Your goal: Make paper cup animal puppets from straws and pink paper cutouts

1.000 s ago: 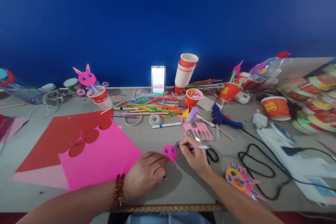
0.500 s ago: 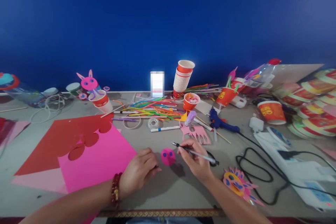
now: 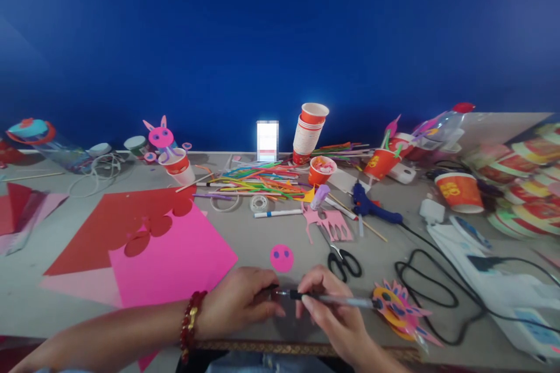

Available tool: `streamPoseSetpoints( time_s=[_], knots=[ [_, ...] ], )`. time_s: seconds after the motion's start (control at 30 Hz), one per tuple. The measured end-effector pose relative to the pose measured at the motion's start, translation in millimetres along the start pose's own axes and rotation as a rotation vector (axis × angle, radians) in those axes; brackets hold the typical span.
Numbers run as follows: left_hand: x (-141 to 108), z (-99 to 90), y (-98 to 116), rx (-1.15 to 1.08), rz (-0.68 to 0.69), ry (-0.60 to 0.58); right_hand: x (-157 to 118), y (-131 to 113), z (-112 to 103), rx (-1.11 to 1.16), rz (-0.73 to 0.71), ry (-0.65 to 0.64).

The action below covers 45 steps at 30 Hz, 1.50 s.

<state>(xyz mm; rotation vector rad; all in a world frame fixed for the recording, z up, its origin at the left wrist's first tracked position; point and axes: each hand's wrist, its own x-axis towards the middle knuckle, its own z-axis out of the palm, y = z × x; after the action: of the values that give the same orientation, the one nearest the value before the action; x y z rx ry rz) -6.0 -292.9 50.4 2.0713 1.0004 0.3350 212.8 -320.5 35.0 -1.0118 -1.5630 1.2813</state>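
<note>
In my right hand is a clear-barrelled pen, its tip pointing left. My left hand, with a red bead bracelet at the wrist, pinches a small dark piece, probably the pen cap, right at the pen's tip. Just beyond my hands, a round pink face with two purple eyes lies flat on the table. Black-handled scissors rest to its right. The bright pink sheet lies left of the face, partly behind my left forearm.
Red sheets lie at the left. Coloured sticks, a cup stack and a rabbit figure stand or lie farther back. On the right are a blue glue gun, cables, a power strip and a pink-yellow paper figure.
Both hands have moved nearer to the table's front edge and come together, with the pen tip now at the dark piece. The scissors show more fully, and the view has shifted slightly.
</note>
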Motion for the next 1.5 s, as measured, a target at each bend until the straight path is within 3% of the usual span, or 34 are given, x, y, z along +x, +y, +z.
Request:
streamPoseSetpoints(
  time_s=[0.17,0.33,0.47,0.57,0.73,0.9,1.03,1.23,1.5],
  knots=[
    [-3,2.8,9,0.017,0.042,-0.031,-9,6,5,-0.038,-0.023,0.000],
    [-7,6.6,15,-0.061,-0.005,-0.026,-14,8,10,-0.035,-0.034,-0.030],
    [-11,9.6,19,-0.321,0.007,-0.034,-20,11,13,0.159,0.035,-0.092],
    [-12,13.0,21,-0.389,0.027,0.020,-21,13,19,0.304,0.094,-0.100],
    [-6,13.3,20,-0.405,0.083,0.101,-12,7,25,0.234,0.019,0.022],
    [-2,0.0,20,-0.160,0.086,0.145,8,-12,9,0.401,0.109,-0.064],
    [-1,-1.3,12,-0.058,0.120,0.235,18,-19,4,0.290,0.143,-0.021],
    [2,14.6,2,-0.028,0.264,0.376,13,-1,30,0.451,0.132,0.097],
    [6,19.5,11,-0.189,0.263,0.395,8,10,44,0.456,0.124,0.317]
  ],
)
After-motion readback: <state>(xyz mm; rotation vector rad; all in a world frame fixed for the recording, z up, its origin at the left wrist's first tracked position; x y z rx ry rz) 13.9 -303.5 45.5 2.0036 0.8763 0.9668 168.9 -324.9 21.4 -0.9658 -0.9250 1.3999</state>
